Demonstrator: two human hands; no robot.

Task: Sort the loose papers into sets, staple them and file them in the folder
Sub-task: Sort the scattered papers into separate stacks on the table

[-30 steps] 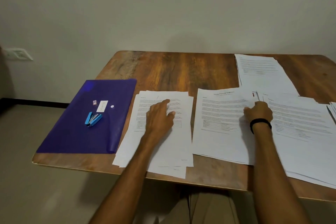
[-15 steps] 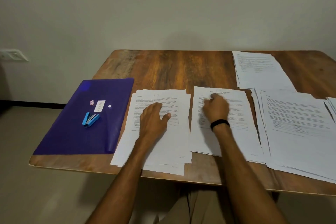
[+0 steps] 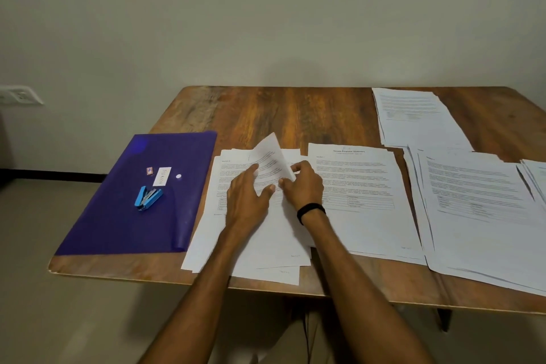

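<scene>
Since half a second ago the right hand [image 3: 304,186] has crossed from the second pile [image 3: 363,221] to the left pile [image 3: 283,245] and raised one sheet [image 3: 270,154] off it.

Five paper piles show on the table [image 3: 295,115]: these two at centre, one at upper right [image 3: 413,118], one at right [image 3: 478,216], and a sliver at the right edge [image 3: 539,174]. There is one folder [image 3: 118,216], one stapler [image 3: 147,197], and two hands.

The right hand is curled, pinching the sheet's edge between thumb and fingers; the sheet stands tilted, its free corner pointing to the top of the frame. The left hand [image 3: 249,195] lies flat and spread on the left pile, fingertips touching the sheet's base.

The folder lies at the left of the frame, its long axis running from the near edge up and slightly right. On it the stapler lies along a lower-left to upper-right diagonal.
</scene>
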